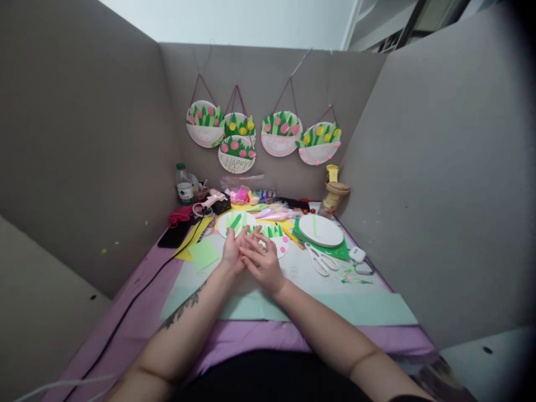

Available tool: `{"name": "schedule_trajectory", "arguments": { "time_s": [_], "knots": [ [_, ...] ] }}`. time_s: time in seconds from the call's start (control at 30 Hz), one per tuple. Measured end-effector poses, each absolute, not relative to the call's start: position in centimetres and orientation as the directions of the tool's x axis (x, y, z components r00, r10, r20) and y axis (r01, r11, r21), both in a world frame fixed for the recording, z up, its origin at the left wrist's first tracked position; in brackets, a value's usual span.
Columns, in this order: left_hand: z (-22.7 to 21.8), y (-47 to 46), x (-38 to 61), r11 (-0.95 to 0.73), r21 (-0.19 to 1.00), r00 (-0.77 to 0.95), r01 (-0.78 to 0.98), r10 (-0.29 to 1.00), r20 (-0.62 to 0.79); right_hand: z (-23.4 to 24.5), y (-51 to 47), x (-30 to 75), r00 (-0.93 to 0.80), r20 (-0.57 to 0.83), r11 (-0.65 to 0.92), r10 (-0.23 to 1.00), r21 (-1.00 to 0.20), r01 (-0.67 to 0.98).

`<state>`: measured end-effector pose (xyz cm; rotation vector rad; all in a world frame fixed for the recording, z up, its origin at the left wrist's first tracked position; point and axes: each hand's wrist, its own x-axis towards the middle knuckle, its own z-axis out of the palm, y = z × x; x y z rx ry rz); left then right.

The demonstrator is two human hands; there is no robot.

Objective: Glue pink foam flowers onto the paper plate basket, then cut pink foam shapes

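Note:
My left hand (pixel 235 249) is turned palm up with its fingers stretched out. Across it lies my right hand (pixel 264 263), its fingers extended and touching the left palm and fingers. No object shows in either hand. Just beyond the fingertips is a white paper plate (pixel 226 222) with green paper leaves (pixel 237 221). Partly hidden behind my hands is a half plate (pixel 281 249) with green paper blades and pink flower cutouts (pixel 285 239). White-handled scissors (pixel 320 261) lie to the right, near a yellow pencil (pixel 292 237).
Stacked white plates (pixel 321 230) rest on green paper at the right. A pink glue gun (pixel 214 197), its black cord (pixel 144 290) trailing left, sits near a phone (pixel 173 235) and a bottle (pixel 184 187). Decorated plates (pixel 281 134) hang on the grey back panel (pixel 259 72).

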<state>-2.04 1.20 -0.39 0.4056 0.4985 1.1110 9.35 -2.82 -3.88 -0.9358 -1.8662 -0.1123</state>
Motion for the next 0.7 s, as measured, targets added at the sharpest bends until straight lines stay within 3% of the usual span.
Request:
{"name": "schedule_trajectory", "arguments": {
  "time_s": [0.17,0.27,0.33,0.37,0.4,0.43,0.5,0.7],
  "knots": [
    [-0.3,0.6,-1.3,0.416,0.563,0.419,-0.714,0.898,-0.133,-3.6,-2.5,9.5,-0.083,0.805,0.644,0.587,-0.402,0.651],
    [0.2,1.3,-2.0,0.358,0.645,0.395,-0.675,0.914,-0.093,-3.4,-2.5,10.0,-0.052,0.791,0.636,0.610,-0.449,0.627],
    [0.3,2.5,-3.4,0.160,0.809,0.267,-0.565,0.964,-0.005,-3.5,-2.4,10.4,-0.030,0.772,0.615,0.635,-0.482,0.623],
    [0.2,3.1,-4.3,-0.001,0.906,0.153,-0.424,0.986,0.073,-3.7,-2.3,10.5,-0.025,0.763,0.604,0.646,-0.491,0.629],
    [0.0,3.7,-5.2,-0.155,0.972,0.071,-0.175,0.983,0.170,-4.0,-2.2,10.6,-0.029,0.753,0.591,0.657,-0.490,0.640],
    [-0.4,4.2,-6.1,-0.262,0.960,0.073,0.103,0.964,0.255,-4.3,-2.1,10.6,-0.048,0.740,0.578,0.670,-0.481,0.659],
    [-1.5,4.6,-7.8,-0.311,0.901,0.144,0.301,0.949,0.279,-5.1,-1.9,10.4,-0.116,0.696,0.545,0.709,-0.435,0.717],
    [-4.3,3.6,-9.5,-0.372,0.791,0.327,0.485,0.916,0.231,-6.7,-1.6,9.3,-0.319,0.541,0.495,0.778,-0.214,0.842]
  ]
}}
